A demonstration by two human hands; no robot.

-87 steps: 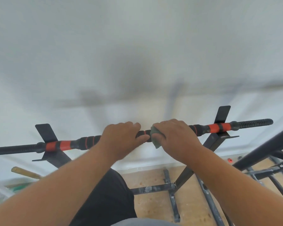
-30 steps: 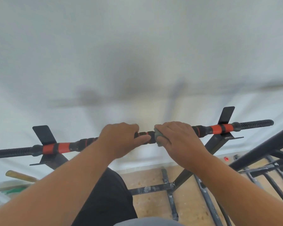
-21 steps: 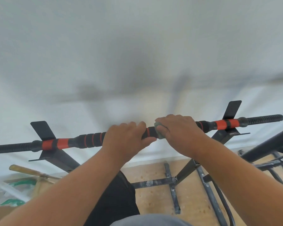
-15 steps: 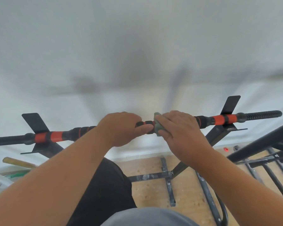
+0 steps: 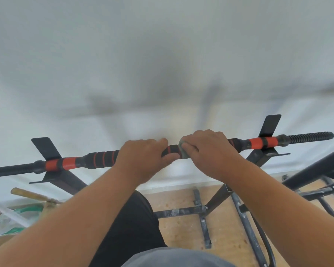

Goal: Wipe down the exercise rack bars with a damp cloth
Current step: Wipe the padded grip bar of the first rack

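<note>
Left hand (image 5: 143, 157) now nearer bar (image 5: 102, 158) centre; both grips curled, right hand (image 5: 210, 151) seemingly clamping cloth (image 5: 182, 151) (mostly hidden).

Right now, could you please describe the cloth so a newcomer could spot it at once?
Find the long black-and-orange bar spanning the rack. At its middle, the right hand grips it; the grey-green cloth peeks out under those fingers, the only soft, pale thing there.

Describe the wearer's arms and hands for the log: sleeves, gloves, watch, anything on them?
Both forearms are bare for as far as the head view shows them; no sleeve edge enters the frame. The left hand and right hand wear no gloves. No watch, band or ring shows on the visible sides. No markings or bandages can be made out.
</note>
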